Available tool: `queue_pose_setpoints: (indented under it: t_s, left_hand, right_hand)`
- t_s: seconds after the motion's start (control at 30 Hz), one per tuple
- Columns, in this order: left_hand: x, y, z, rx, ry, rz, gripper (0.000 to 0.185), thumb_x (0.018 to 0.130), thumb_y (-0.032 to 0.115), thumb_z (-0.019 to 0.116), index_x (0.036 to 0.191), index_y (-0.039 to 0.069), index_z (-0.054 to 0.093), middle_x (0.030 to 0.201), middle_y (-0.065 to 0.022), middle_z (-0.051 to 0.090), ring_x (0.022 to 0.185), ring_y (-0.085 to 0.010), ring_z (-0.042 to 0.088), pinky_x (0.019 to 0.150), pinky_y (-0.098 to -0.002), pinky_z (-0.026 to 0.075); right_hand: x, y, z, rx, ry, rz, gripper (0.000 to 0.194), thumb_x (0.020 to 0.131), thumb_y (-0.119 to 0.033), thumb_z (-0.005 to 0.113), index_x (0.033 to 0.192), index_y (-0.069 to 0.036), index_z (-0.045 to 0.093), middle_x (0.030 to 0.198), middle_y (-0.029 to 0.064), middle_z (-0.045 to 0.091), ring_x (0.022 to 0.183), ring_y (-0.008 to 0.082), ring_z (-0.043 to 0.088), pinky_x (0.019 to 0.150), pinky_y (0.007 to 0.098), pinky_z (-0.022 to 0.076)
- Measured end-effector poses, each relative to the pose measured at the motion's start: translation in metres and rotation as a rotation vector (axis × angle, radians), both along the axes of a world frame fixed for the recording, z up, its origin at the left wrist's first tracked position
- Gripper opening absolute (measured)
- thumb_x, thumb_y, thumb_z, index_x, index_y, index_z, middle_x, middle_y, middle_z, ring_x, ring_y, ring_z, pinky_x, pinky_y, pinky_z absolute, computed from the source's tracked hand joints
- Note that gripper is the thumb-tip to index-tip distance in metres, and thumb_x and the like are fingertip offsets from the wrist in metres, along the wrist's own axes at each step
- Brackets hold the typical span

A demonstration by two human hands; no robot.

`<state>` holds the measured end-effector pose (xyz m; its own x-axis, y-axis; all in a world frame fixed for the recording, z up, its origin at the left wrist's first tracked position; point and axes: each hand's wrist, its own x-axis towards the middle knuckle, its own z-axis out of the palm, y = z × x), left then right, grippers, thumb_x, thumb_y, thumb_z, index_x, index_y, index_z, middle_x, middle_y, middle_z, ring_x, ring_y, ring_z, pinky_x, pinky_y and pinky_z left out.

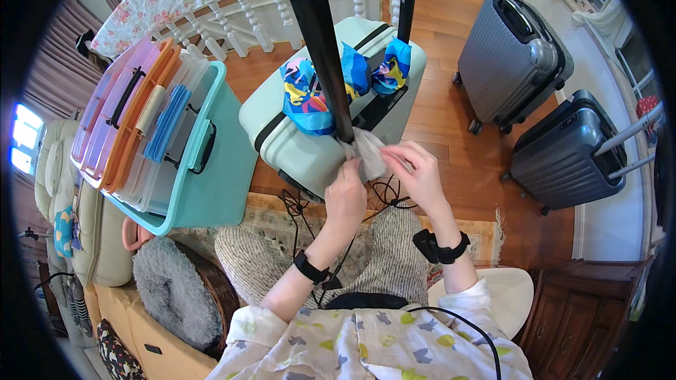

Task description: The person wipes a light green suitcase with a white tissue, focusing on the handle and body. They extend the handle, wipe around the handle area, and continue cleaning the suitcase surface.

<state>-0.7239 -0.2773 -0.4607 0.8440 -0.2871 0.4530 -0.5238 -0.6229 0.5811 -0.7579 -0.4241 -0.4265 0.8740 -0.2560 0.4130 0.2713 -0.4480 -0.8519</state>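
A mint-green hard-shell suitcase stands before me with two black handle poles rising from its top. At the foot of the nearer pole is a whitish, thin piece of cloth or bag, bunched up. My left hand pinches its gathered end close to the pole. With thumb and fingers my right hand grips the right edge of the same whitish piece. Bright blue patterned fabric lies bunched on the suitcase top around the poles. Fingertips partly hide the gathered part.
A turquoise bin holding stacked plastic cases stands at left. Two grey suitcases are at right, one with its handle extended. Black cords hang by my knees. A fluffy grey pet bed sits lower left.
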Motion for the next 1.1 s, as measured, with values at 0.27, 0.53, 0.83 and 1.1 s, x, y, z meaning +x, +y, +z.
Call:
queue_pose_setpoints:
  t_s: [0.27, 0.53, 0.83, 1.1]
  left_hand:
    - [-0.022, 0.007, -0.033, -0.029, 0.324, -0.106, 0.014, 0.088, 0.005, 0.051, 0.098, -0.002, 0.058, 0.084, -0.0212, 0.063, 0.076, -0.0370, 0.061, 0.064, -0.0393, 0.048]
    - [-0.009, -0.005, 0.022, -0.104, -0.009, -0.029, 0.008, 0.087, 0.004, 0.053, 0.092, -0.001, 0.057, 0.078, -0.0176, 0.062, 0.072, -0.0333, 0.062, 0.060, -0.0374, 0.050]
    - [-0.019, 0.010, -0.042, -0.109, 0.290, 0.048, 0.012, 0.090, 0.006, 0.051, 0.097, -0.001, 0.057, 0.084, -0.0169, 0.064, 0.073, -0.0296, 0.063, 0.062, -0.0339, 0.049]
    - [-0.023, -0.010, -0.037, 0.052, 0.398, -0.092, 0.014, 0.088, 0.006, 0.051, 0.098, -0.002, 0.058, 0.080, -0.0159, 0.063, 0.071, -0.0303, 0.061, 0.063, -0.0360, 0.047]
  right_hand:
    - [0.070, 0.012, 0.001, -0.300, -0.228, 0.042, 0.012, 0.074, 0.000, 0.063, 0.085, 0.000, 0.062, 0.082, 0.0118, 0.058, 0.070, 0.0264, 0.060, 0.061, 0.0323, 0.0495]
    - [0.010, -0.003, -0.033, -0.249, -0.110, 0.042, 0.014, 0.073, 0.003, 0.063, 0.086, -0.001, 0.064, 0.077, 0.0104, 0.058, 0.066, 0.0253, 0.060, 0.058, 0.0317, 0.0494]
    - [0.046, 0.004, 0.005, -0.070, -0.204, 0.052, 0.014, 0.076, 0.002, 0.063, 0.090, -0.002, 0.064, 0.080, 0.0085, 0.060, 0.067, 0.0195, 0.060, 0.059, 0.0271, 0.0475]
    - [0.064, 0.006, -0.016, -0.183, -0.261, 0.124, 0.011, 0.073, -0.001, 0.061, 0.083, -0.001, 0.063, 0.079, 0.0094, 0.055, 0.067, 0.0275, 0.059, 0.059, 0.0347, 0.0489]
